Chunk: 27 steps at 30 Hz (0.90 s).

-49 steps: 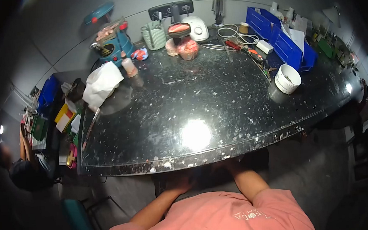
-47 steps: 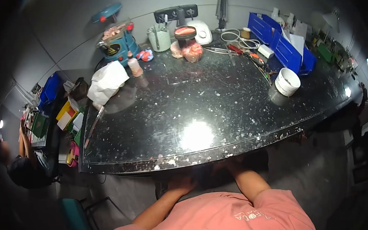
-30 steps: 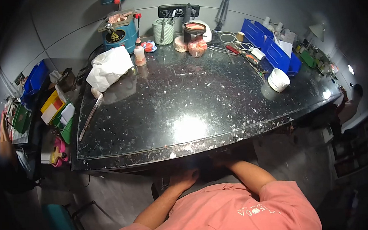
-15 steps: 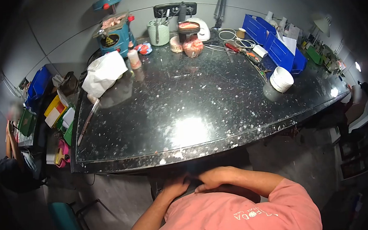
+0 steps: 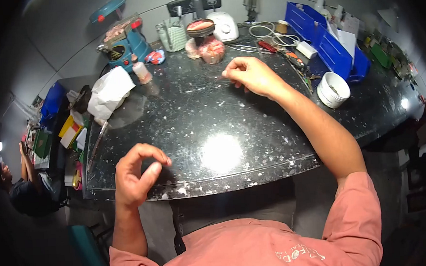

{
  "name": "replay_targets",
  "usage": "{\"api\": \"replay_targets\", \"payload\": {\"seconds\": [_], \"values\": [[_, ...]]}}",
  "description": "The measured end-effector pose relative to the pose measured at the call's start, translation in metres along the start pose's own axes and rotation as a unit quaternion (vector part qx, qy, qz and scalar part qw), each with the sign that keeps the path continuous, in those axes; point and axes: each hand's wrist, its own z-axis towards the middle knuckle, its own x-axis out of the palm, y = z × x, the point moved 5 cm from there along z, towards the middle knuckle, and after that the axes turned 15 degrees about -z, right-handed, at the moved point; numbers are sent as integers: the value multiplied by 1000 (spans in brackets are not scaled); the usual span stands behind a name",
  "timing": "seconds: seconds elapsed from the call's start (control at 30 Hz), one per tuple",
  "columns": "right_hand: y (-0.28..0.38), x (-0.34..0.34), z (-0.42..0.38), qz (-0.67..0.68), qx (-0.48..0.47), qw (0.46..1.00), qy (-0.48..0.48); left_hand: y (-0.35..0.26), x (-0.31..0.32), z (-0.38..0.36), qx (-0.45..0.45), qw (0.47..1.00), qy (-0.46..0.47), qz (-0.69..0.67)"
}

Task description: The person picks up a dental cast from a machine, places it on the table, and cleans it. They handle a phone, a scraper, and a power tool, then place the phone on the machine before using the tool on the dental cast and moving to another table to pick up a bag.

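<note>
On the black bench [image 5: 183, 120], a slim tool [image 5: 96, 145] lay at nine o'clock and a crumpled white sheet [image 5: 108, 93] at ten. The left hand [image 5: 130, 178] was over the near edge at eight o'clock, thumb and curled fingers apart with a bare gap between. A pink-and-white lump [image 5: 212, 51] sat at twelve. Near it, at one o'clock, the right hand [image 5: 256, 76] had thumb and forefinger close together; whether they pinched anything could not be told. A white tub [image 5: 331, 94] stood at three.
</note>
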Motion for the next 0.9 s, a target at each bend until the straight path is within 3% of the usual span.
{"api": "replay_targets", "payload": {"seconds": [0.1,0.27,0.33,0.4,0.53,0.6,0.67,0.73,0.8,0.87,0.9], "values": [[-15,10,28,-152,-29,985,-71,6,-17,-1,33,998,-47,38],[-5,24,16,-206,-21,976,-74,-10,-32,5,69,984,-54,153],[-3,26,7,-201,-43,976,-68,-24,-50,20,111,979,-15,170],[3,30,-1,-244,-130,959,-67,-37,-78,49,173,974,-41,137],[3,30,2,-224,-140,963,-54,-40,-125,112,307,928,-201,68],[4,28,1,-240,-129,961,-44,-16,-135,115,403,859,-254,187],[6,27,2,-257,-120,958,-30,17,-124,116,321,894,-221,224],[5,29,2,-268,-99,958,-18,23,-119,107,283,867,-169,372],[6,30,2,-265,-98,959,-14,22,-126,107,271,884,-185,334],[5,29,1,-273,-89,958,4,21,-142,109,267,913,-259,165],[5,28,1,-274,-87,958,2,21,-143,111,268,914,-257,163]]}}
